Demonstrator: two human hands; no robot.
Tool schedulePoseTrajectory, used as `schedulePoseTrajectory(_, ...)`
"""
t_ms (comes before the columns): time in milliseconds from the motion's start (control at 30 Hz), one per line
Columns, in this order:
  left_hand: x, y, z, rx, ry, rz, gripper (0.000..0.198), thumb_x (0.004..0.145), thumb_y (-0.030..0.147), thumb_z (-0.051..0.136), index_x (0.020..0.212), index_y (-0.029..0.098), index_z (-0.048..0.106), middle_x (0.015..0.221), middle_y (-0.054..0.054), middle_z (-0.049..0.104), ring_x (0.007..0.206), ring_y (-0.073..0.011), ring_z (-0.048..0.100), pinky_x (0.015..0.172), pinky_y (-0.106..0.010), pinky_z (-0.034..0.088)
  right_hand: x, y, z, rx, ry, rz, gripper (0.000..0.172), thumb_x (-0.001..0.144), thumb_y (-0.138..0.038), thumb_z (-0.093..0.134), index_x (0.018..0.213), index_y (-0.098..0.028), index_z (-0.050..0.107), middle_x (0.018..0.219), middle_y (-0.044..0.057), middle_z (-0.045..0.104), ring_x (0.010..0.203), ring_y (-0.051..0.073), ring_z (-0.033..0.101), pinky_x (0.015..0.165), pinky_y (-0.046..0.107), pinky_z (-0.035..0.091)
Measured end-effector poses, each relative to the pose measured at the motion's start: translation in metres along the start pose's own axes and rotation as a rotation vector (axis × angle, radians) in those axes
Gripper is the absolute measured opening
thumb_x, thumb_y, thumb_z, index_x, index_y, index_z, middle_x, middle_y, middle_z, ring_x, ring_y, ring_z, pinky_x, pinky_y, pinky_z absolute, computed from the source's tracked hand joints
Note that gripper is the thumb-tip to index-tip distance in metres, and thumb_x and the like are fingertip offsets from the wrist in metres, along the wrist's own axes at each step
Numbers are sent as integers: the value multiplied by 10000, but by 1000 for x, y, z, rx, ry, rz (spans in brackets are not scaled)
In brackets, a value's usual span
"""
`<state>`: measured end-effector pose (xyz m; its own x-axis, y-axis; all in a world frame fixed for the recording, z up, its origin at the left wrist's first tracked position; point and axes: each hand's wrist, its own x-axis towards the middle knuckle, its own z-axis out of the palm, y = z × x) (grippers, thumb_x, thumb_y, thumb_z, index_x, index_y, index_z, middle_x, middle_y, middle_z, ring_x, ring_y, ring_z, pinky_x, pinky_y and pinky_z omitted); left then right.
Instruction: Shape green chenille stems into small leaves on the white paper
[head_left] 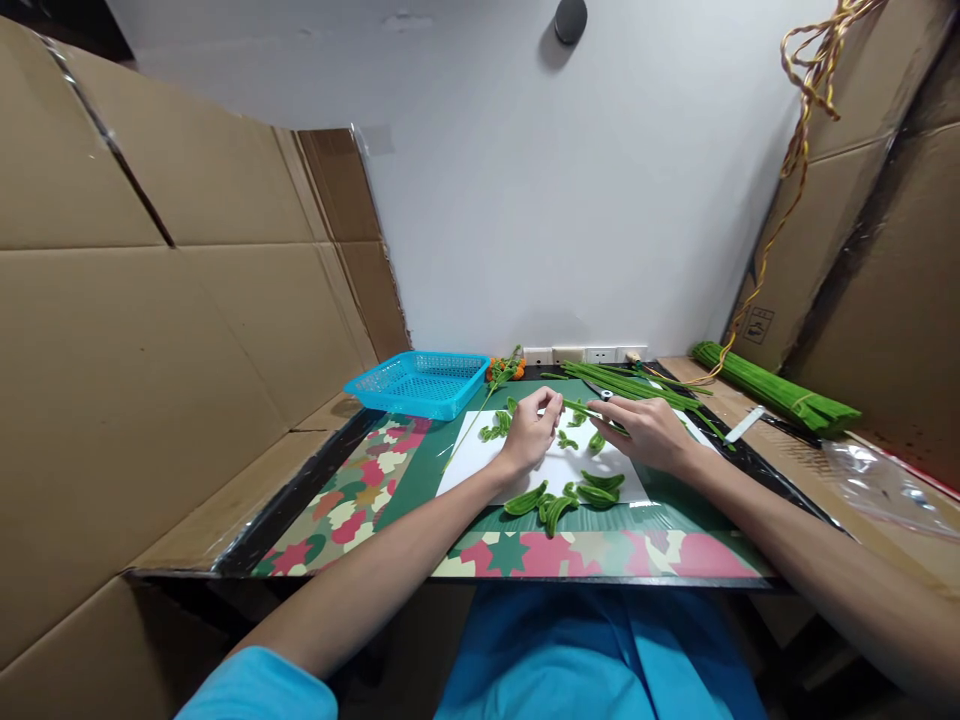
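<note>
My left hand [534,428] and my right hand [646,430] are over a white sheet [480,462] on the green mat. Between them they pinch a thin green pipe cleaner [581,406], one hand at each end, fingers closed on it. Several bent green pipe-cleaner leaves [559,500] lie on the sheet's near edge, just below my hands. More small green pieces [495,428] lie left of my left hand.
A blue plastic basket [420,382] stands at the back left. An orange flower stem [504,372] lies beside it. Loose green pipe cleaners [637,385] and a bound bundle [772,390] lie at the back right. Cardboard walls flank both sides.
</note>
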<state>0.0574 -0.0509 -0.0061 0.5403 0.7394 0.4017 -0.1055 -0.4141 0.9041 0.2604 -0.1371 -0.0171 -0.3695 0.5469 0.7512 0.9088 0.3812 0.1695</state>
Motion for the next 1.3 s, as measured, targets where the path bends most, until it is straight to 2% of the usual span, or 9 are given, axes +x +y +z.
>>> schedulePoseTrajectory(233, 2, -3, 0, -75, 16, -39, 449, 887, 604, 579, 751, 189, 474, 538, 89, 378, 364, -25, 335, 368, -167, 264, 3, -1, 1, -48, -53, -2, 324, 1043, -414, 524, 1243, -186, 637, 998, 97, 759, 851, 206, 715, 648, 281, 447)
schedulePoseTrajectory(433, 3, -2, 0, -110, 26, -59, 445, 866, 595, 607, 744, 189, 473, 541, 88, 395, 356, -20, 321, 356, -165, 257, 4, -1, -1, -33, -49, 14, 306, 1076, -385, 447, 1168, -188, 662, 960, 87, 755, 790, 187, 704, 630, 280, 419)
schedulePoseTrajectory(667, 3, -3, 0, -107, 26, -71, 433, 866, 578, 611, 730, 193, 467, 526, 91, 365, 353, -25, 308, 351, -172, 244, 5, 0, -3, -119, -155, -59, 303, 1084, -345, 422, 1096, -157, 659, 777, 57, 709, 612, 158, 634, 544, 292, 275)
schedulePoseTrajectory(833, 4, -5, -1, -105, 28, -64, 424, 874, 568, 609, 731, 193, 471, 513, 93, 360, 356, -25, 304, 349, -170, 246, 5, -1, -1, -153, -181, -67, 297, 1085, -276, 381, 1045, -152, 647, 734, 44, 682, 558, 144, 590, 526, 309, 210)
schedulePoseTrajectory(1100, 3, -2, 0, -112, 39, -79, 438, 861, 579, 623, 728, 191, 470, 507, 97, 357, 354, -17, 288, 348, -160, 244, 7, -2, -3, -166, -258, -53, 279, 1078, -225, 362, 974, -152, 611, 729, 50, 669, 555, 143, 577, 538, 318, 191)
schedulePoseTrajectory(1300, 5, -5, -2, -73, 69, -40, 421, 884, 569, 597, 740, 191, 480, 538, 89, 384, 350, -23, 335, 340, -165, 262, 5, 0, -1, -38, -298, 62, 338, 1105, -352, 331, 1055, -188, 621, 848, 55, 732, 624, 170, 636, 552, 303, 215)
